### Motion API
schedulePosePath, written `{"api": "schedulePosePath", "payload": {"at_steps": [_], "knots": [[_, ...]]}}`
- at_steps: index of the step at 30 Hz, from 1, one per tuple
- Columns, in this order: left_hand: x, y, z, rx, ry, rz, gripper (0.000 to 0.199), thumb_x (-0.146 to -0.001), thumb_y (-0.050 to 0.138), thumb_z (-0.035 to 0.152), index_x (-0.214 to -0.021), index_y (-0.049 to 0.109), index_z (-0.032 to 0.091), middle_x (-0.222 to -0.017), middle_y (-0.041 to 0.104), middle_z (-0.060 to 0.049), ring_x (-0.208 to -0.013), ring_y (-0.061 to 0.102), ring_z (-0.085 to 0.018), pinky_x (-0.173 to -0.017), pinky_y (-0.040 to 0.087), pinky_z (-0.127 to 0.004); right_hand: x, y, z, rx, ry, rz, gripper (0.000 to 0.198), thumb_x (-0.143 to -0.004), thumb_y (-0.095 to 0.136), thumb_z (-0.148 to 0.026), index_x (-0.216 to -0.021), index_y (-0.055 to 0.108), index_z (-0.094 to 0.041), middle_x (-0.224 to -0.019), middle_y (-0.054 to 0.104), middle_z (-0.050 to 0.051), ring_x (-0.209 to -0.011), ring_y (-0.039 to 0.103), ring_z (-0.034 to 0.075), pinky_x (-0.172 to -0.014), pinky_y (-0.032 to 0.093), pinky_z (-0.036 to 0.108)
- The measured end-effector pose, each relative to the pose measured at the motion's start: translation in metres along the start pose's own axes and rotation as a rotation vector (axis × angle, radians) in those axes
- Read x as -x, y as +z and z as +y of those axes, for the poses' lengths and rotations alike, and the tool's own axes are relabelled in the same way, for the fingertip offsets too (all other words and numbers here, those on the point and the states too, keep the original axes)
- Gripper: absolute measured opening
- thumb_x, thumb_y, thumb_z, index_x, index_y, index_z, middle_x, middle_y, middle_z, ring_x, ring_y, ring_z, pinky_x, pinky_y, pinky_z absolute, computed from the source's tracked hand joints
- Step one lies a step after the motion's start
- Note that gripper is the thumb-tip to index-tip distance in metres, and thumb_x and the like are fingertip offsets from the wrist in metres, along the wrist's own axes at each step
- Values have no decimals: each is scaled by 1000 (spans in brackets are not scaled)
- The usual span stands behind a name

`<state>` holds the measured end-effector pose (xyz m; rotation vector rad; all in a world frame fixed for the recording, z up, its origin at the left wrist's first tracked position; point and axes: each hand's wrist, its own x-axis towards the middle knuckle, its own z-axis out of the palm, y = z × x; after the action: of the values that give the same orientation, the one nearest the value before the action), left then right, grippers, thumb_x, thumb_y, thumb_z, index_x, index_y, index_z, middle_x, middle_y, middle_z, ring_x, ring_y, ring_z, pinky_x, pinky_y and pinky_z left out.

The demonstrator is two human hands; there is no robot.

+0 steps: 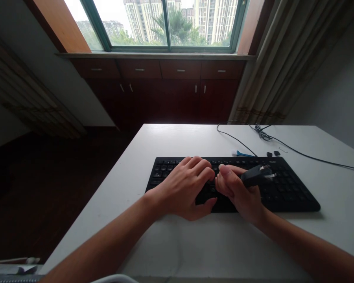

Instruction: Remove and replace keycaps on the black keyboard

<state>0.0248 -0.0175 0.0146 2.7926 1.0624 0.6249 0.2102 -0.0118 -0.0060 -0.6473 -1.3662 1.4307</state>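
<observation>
A black full-size keyboard (286, 192) lies on the white table. Over its left and middle keys rests my left hand (188, 182), palm down, fingers bent onto the keys and thumb held apart; nothing shows in its grasp. Close beside its fingertips, my right hand (238, 188) is closed around a black keycap puller (252, 176), whose shiny metal prongs point right, away from my palm. The tool's other end is hidden in my fingers. Behind the keyboard lie two loose black keycaps (273, 153) and a thin bent wire (283, 150).
A blue brush (243, 154) lies against the keyboard's back edge. The keyboard's cable (236, 138) loops over the far side of the white table (177, 137), with a tied bundle (262, 133). Dark red cabinets (165, 96) stand beyond, under the window.
</observation>
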Motion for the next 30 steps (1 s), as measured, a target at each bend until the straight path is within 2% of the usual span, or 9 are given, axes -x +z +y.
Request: {"api": "schedulePosePath", "payload": {"at_steps": [3,6,9,12,15,19,22,25,30], "knots": [[-1,2,6,73,-46,-8,60,-84,66,41,-134,50,11,-132,57,-14,-122,50,-31,-112,41,-49,3,1,1,-72,-15,-57,40,-103,56,-37,-68,45,-21,-57,37,-6,-52,32,10,-51,28,29],[-2,8,12,148,-44,-12,76,-85,64,36,-150,35,11,-144,52,-15,-135,45,-31,-122,34,-48,5,2,3,-93,-56,-107,30,-104,56,-35,-78,50,-22,-66,42,-5,-59,38,11,-57,34,28],[-3,16,17,167,-109,2,74,-88,62,36,-151,37,7,-148,50,-18,-142,41,-32,-126,30,-49,3,-3,1,-42,-78,-129,26,-105,52,-35,-84,53,-22,-71,48,-3,-63,44,12,-61,40,28],[-4,24,22,112,-182,-11,68,-94,56,42,-149,41,4,-151,47,-22,-147,37,-36,-129,24,-52,-3,-12,-2,141,-109,-240,25,-106,51,-35,-85,55,-21,-68,57,-2,-60,52,12,-60,43,27],[-4,27,27,56,-161,-24,70,-98,50,41,-155,31,3,-158,41,-24,-150,32,-38,-129,21,-56,-7,-18,0,323,-142,-341,24,-103,56,-32,-82,55,-21,-59,60,-3,-51,54,11,-53,44,25],[0,33,26,-28,-124,-34,71,-102,45,37,-161,19,6,-166,28,-19,-155,26,-35,-130,22,-51,-3,-17,16,345,-127,-189,29,-105,50,-33,-78,51,-22,-54,55,-4,-46,50,10,-47,40,23],[3,47,18,-158,-41,-51,77,-102,46,36,-162,11,2,-167,26,-20,-155,27,-35,-129,26,-48,-2,-11,27,302,-151,-168,33,-106,47,-37,-76,48,-22,-55,49,-4,-46,42,10,-43,35,22],[4,60,9,-300,-11,0,72,-105,42,32,-161,12,-2,-163,30,-24,-152,33,-34,-126,34,-46,-4,-4,26,237,-142,-107,38,-105,46,-44,-74,46,-23,-55,43,-5,-44,34,9,-40,29,23],[0,62,7,-370,17,43,70,-104,41,32,-162,15,2,-166,26,-16,-150,39,-32,-120,45,-42,-4,5,17,165,-133,-23,42,-102,50,-53,-73,48,-23,-56,43,-4,-46,34,10,-42,28,26]]}}
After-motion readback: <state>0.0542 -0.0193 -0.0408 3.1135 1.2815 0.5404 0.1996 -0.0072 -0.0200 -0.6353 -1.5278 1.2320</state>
